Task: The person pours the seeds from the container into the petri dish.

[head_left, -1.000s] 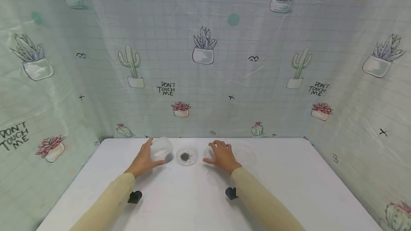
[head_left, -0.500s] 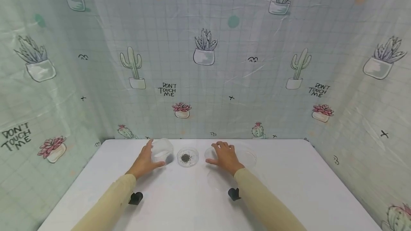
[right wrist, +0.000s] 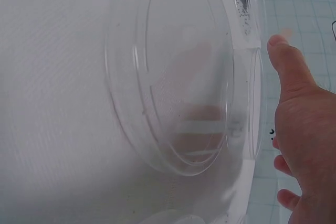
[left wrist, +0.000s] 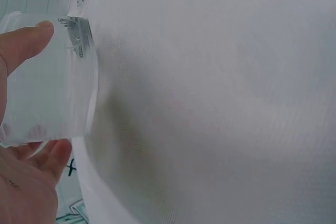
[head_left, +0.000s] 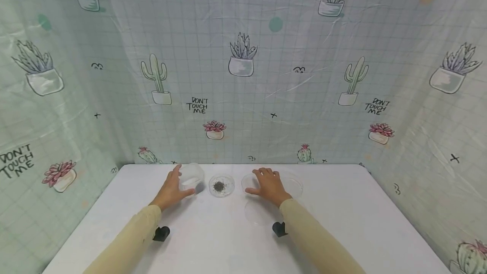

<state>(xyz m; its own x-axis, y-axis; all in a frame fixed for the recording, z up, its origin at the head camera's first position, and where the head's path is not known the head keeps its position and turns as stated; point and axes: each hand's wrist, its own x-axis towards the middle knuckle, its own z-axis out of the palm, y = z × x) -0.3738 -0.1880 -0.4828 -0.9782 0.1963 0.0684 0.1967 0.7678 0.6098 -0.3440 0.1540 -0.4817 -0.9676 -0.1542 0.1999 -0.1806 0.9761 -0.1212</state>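
Note:
My left hand [head_left: 170, 191] grips a translucent plastic tub [head_left: 191, 173] near the far table edge. In the left wrist view the thumb [left wrist: 39, 38] lies along one side of the tub, with fingers at the opposite side. Right of the tub sits a clear petri dish [head_left: 229, 187] holding a small heap of dark grains [head_left: 218, 186]. My right hand [head_left: 267, 188] hovers with spread fingers over a second clear dish [head_left: 247, 184]. In the right wrist view its thumb [right wrist: 283, 59] and fingertips stand apart, beside the dish rim [right wrist: 255, 103].
Another clear dish [head_left: 294, 186] lies right of my right hand, and one more [head_left: 256, 215] lies closer to me, partly under the wrist. A patterned curtain [head_left: 243, 96] stands around the white table [head_left: 213, 240]. Black wrist mounts [head_left: 161, 234] hang below both forearms.
My right hand has shifted slightly to the right, showing more of the dish beneath it. The left hand and tub keep their place; the head view wobbles a little.

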